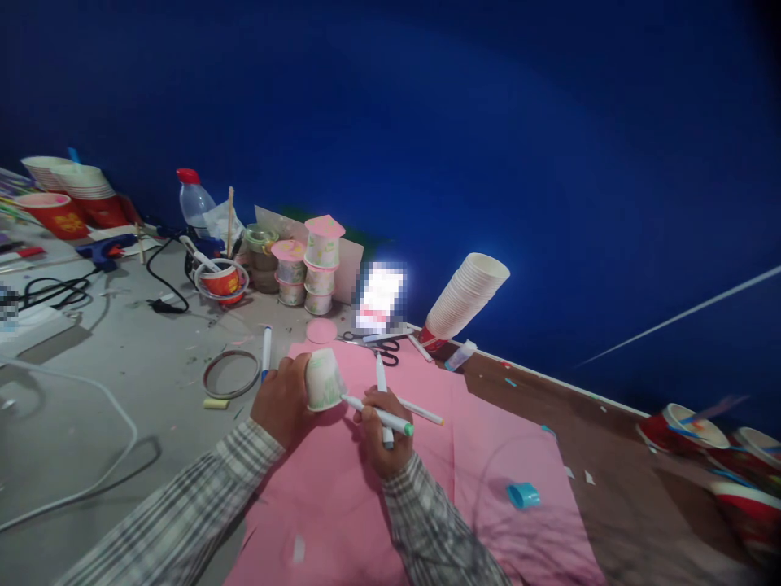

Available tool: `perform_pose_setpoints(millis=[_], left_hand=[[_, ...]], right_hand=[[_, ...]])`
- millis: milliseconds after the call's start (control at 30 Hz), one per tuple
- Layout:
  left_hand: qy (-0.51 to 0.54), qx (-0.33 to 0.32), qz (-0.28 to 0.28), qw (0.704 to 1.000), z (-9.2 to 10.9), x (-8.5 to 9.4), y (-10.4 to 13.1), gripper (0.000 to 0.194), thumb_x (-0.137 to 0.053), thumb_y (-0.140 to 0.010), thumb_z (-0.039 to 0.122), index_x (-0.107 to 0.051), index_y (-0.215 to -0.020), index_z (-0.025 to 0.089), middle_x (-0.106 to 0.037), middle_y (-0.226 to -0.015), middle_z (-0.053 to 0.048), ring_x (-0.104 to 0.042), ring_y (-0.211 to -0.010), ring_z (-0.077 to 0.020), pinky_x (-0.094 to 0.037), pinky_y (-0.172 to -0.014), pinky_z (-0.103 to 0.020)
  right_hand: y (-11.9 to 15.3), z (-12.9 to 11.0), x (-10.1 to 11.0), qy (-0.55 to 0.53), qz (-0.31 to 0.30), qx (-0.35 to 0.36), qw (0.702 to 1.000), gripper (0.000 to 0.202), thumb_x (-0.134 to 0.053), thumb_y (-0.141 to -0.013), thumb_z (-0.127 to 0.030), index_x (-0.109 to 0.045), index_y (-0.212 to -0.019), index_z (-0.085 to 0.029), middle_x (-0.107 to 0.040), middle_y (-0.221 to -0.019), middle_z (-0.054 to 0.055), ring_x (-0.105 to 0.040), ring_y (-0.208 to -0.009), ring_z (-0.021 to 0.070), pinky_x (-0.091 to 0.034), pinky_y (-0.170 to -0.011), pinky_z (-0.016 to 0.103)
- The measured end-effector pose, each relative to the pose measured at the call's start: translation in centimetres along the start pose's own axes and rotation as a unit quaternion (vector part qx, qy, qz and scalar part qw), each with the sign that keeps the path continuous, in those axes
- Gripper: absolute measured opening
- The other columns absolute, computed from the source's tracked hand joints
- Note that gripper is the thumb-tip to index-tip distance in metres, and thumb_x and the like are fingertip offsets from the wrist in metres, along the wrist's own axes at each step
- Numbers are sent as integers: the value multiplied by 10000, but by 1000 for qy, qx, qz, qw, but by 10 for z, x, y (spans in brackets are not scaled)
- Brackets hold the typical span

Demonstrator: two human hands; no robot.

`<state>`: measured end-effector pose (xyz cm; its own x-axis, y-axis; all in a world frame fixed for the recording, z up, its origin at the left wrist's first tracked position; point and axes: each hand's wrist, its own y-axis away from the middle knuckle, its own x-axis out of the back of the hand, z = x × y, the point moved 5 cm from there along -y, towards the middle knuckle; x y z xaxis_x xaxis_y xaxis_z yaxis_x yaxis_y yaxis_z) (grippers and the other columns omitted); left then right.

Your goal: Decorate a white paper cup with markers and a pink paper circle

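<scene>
Your left hand [281, 400] grasps a small white paper cup [325, 381] with green drawing on its side, tilted with its rim toward you, above the far left part of a pink sheet [342, 521] spread on the tabletop [176, 350]. Your right hand [386, 435], just beside it, grips a green-ended white marker [390, 419] like a pen, its tip at the cup's side near the rim; whether the tip touches cannot be told. A grey-ended marker [381, 374] stands up through the same hand, and a yellow-ended marker [424, 410] sticks out beyond your fingers, though you cannot tell whether it is held or lying on the sheet. Near the sheet's right edge lies a teal ring-shaped piece [523, 495]. At its far edge are black-handled scissors [390, 350] and a pink disc [320, 330]. Outside its left edge, a blue-and-white marker [267, 348] and a roll of tape [211, 374] rest on the tabletop. Toward the tabletop's far edge, by a dark blue wall [427, 138], stand decorated cups in stacks [320, 279], a bright, blurred-out screen [379, 295], and a tall leaning stack of white cups [467, 299].
</scene>
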<state>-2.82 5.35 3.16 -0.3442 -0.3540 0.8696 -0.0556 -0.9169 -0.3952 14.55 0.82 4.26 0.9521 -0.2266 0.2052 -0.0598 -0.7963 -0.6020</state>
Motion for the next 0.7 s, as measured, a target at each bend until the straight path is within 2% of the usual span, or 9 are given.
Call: perform_pose_setpoints(millis=[100,300,467,633,700], left_hand=[[8,-7,2,1000,0,-1,1,821,-610,-448,722,-457,-1055,190,-602,-823,-44,-561,-733,-253,-456,-644,-372],[3,0,4,1000,-2,-2,2,869,-625,-423,729,-442,-1077,188,-599,-843,-50,-562,-764,-264,-465,-676,-384],[17,2,-4,1000,-2,-2,1,886,-623,-403,745,-438,-1077,201,-595,-852,-46,-570,-764,-263,-467,-695,-383],[7,15,9,1000,-3,0,1,891,-615,-402,745,-440,-1082,198,-583,-824,-43,-575,-743,-266,-468,-666,-379],[7,16,9,1000,-3,0,2,880,-619,-406,736,-444,-1081,200,-581,-823,-43,-576,-738,-262,-467,-667,-374]], right_hand=[[0,0,-2,-8,-32,-16,999,183,-499,-778,-158,-625,-654,-206,-627,-538,-6,-609,-582,208,-512,-665,376],[1,1,2,-23,30,-7,999,152,-503,-775,-154,-632,-727,-219,-637,-530,-15,-625,-599,215,-512,-655,364],[2,4,-1,-11,-5,-26,1000,180,-506,-779,-181,-640,-664,-215,-632,-530,-8,-632,-626,227,-514,-657,371],[1,3,4,-29,39,-21,999,169,-491,-777,-157,-630,-702,-218,-619,-516,-26,-609,-554,204,-510,-653,371],[1,3,3,-27,35,-18,999,165,-498,-772,-154,-627,-691,-218,-618,-507,-26,-608,-561,208,-507,-653,371]])
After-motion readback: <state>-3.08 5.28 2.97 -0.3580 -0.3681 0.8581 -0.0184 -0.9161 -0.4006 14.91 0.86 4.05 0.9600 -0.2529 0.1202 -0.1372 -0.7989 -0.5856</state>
